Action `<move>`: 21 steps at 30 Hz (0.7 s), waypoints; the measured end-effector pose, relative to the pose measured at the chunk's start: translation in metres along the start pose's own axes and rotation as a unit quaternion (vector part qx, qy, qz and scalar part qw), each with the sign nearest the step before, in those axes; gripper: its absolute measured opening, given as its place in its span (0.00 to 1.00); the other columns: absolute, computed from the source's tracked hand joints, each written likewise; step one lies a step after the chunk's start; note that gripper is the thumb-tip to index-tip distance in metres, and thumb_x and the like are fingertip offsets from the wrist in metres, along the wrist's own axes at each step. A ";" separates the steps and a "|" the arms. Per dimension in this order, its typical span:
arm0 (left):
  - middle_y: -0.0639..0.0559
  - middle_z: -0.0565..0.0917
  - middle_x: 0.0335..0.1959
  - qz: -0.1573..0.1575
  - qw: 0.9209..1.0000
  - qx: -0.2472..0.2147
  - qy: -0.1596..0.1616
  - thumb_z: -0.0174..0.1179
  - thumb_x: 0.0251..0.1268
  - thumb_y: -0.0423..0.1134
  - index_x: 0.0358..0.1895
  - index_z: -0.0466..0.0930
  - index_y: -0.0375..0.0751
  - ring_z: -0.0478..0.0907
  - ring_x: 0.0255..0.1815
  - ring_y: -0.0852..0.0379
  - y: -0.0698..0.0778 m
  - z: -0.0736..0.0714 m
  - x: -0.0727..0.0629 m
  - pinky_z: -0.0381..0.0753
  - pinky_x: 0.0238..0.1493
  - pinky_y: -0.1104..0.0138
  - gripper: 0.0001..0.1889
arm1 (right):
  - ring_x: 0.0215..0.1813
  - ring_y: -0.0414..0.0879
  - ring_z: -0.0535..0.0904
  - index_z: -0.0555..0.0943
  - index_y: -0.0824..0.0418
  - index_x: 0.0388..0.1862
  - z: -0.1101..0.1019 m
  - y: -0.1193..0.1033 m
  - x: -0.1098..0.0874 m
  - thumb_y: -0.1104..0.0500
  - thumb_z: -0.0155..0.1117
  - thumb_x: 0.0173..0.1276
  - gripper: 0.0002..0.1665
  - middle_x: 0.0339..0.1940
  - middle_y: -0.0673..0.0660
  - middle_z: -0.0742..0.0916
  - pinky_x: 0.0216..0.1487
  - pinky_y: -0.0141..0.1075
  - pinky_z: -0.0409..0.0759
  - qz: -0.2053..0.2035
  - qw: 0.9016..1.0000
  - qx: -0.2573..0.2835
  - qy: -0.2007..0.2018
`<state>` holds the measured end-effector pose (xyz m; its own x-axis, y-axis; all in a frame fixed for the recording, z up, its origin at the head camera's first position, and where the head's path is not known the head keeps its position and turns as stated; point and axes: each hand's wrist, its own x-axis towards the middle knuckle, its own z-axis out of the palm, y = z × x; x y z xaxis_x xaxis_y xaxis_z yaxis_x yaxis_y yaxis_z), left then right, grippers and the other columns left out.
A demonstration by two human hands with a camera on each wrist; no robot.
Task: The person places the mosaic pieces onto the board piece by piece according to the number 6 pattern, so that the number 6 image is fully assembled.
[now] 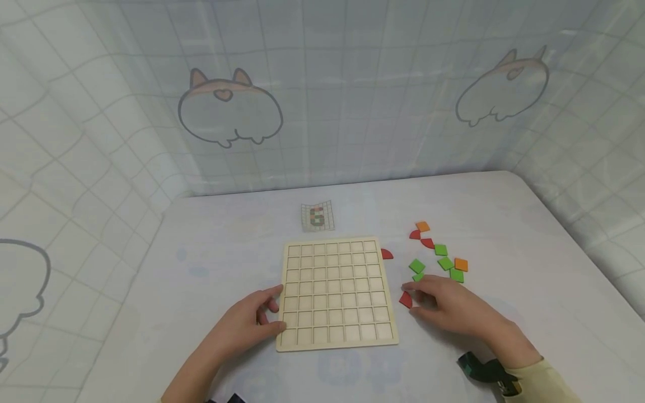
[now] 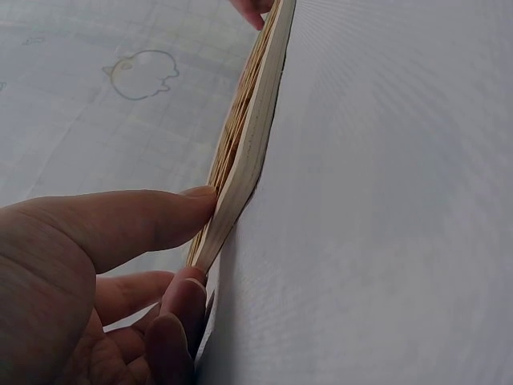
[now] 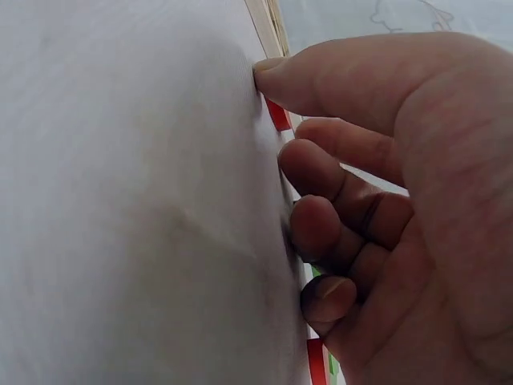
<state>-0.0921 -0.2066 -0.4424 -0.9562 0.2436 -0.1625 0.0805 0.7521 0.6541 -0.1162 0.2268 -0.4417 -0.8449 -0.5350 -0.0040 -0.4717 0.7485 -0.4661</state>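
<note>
A square wooden grid board (image 1: 334,294) lies on the table with its cells bare. My left hand (image 1: 249,319) is at its left side, thumb and index fingertip touching the rim a little apart; the left wrist view shows the thumb (image 2: 152,224) against the board's edge (image 2: 240,172). Right of the board, my right hand (image 1: 456,307) pinches a red quarter-circle tile (image 1: 406,300) between thumb and index finger, low over the table. In the right wrist view, part of that red tile (image 3: 278,116) shows between thumb and index; the rest is hidden.
Several green square tiles (image 1: 440,250), orange squares (image 1: 461,265) and red quarter-circles (image 1: 427,243) lie scattered beyond my right hand. Another red quarter-circle (image 1: 386,254) sits against the board's right edge. Behind the board is a small gridded pattern sheet (image 1: 317,216). A printed curtain (image 1: 342,112) surrounds the table.
</note>
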 end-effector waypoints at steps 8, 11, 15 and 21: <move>0.65 0.76 0.40 -0.001 1.000 0.002 0.000 0.76 0.51 0.47 0.70 0.71 0.47 0.73 0.28 0.65 -0.001 0.000 0.001 0.73 0.33 0.68 0.40 | 0.36 0.35 0.72 0.83 0.50 0.55 0.000 0.001 0.003 0.53 0.73 0.62 0.21 0.32 0.36 0.76 0.36 0.31 0.75 0.000 1.000 -0.002 -0.004; 0.65 0.76 0.40 -0.001 1.000 0.002 0.000 0.76 0.51 0.47 0.70 0.71 0.47 0.73 0.28 0.64 -0.001 0.000 0.000 0.73 0.33 0.68 0.40 | 0.36 0.35 0.72 0.84 0.49 0.54 -0.001 0.000 0.003 0.53 0.73 0.62 0.20 0.31 0.37 0.76 0.36 0.31 0.74 -0.001 1.000 -0.005 -0.006; 0.65 0.76 0.39 -0.001 1.000 0.001 0.000 0.76 0.51 0.47 0.70 0.71 0.47 0.73 0.28 0.64 0.000 0.000 0.000 0.73 0.33 0.68 0.40 | 0.36 0.35 0.72 0.84 0.49 0.52 -0.001 -0.001 0.004 0.52 0.73 0.62 0.19 0.31 0.37 0.76 0.37 0.31 0.74 0.001 1.000 -0.011 -0.006; 0.65 0.76 0.39 -0.001 1.000 0.006 0.001 0.76 0.51 0.47 0.70 0.71 0.47 0.73 0.28 0.65 0.000 0.000 0.000 0.73 0.33 0.69 0.40 | 0.36 0.34 0.71 0.85 0.50 0.52 0.000 -0.001 0.004 0.53 0.72 0.63 0.18 0.31 0.36 0.76 0.36 0.31 0.74 0.001 1.000 -0.012 -0.004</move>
<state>-0.0923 -0.2070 -0.4426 -0.9567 0.2411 -0.1629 0.0815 0.7595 0.6454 -0.1194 0.2237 -0.4410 -0.8442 -0.5360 -0.0114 -0.4760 0.7592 -0.4439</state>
